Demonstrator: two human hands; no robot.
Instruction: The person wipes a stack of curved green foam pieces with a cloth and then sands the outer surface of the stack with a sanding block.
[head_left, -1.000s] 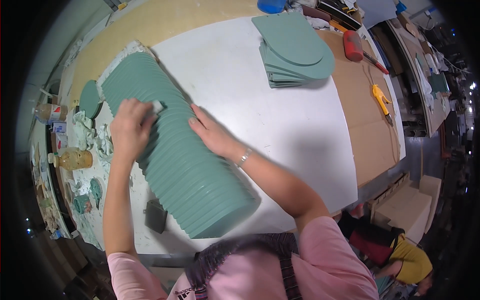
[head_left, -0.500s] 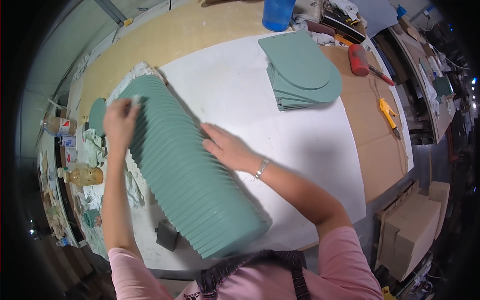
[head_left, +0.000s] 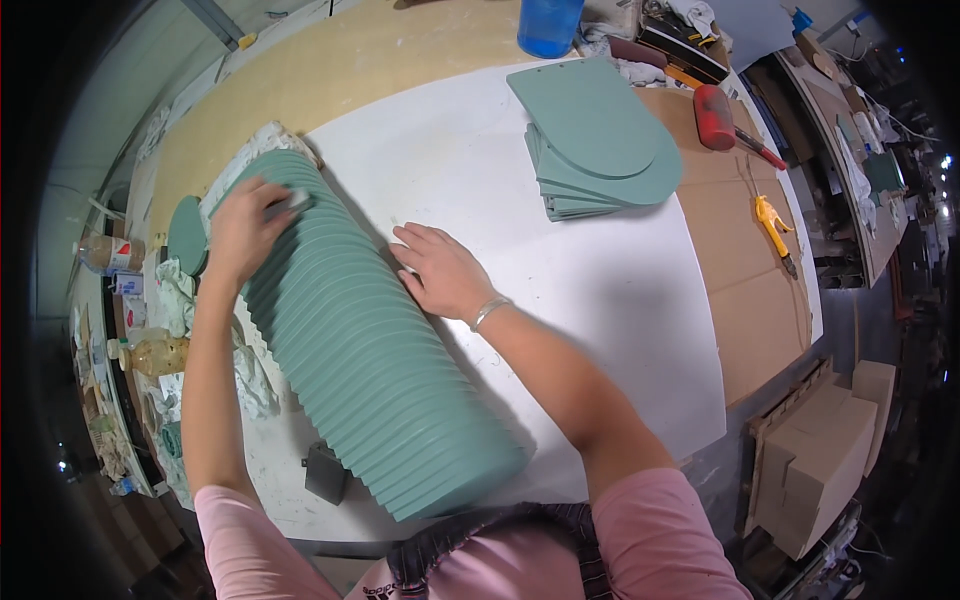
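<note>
A long row of thin green panels (head_left: 370, 350) with rounded edges stands packed face to face, running from far left toward me. My left hand (head_left: 246, 232) is closed around a small pale block (head_left: 297, 201), perhaps a pad; its kind is not clear. The block is at the rounded edges near the row's far end. Beside the row's right flank, my right hand (head_left: 445, 275) lies with fingers stretched, fingertips at the panels. Several matching flat green panels (head_left: 600, 125), each with one rounded end, are stacked at the back right.
A red mallet (head_left: 713, 118) and a yellow air blow gun (head_left: 772, 222) lie on brown cardboard (head_left: 735, 320) at right. A blue container (head_left: 548, 25) stands at the back. Bottles (head_left: 155, 355) and crumpled cloths line the left. A dark block (head_left: 325, 474) sits beside the row's near end.
My left hand has moved slightly right over the panel edges with the pale block. My right hand has shifted a little up and left along the row's side.
</note>
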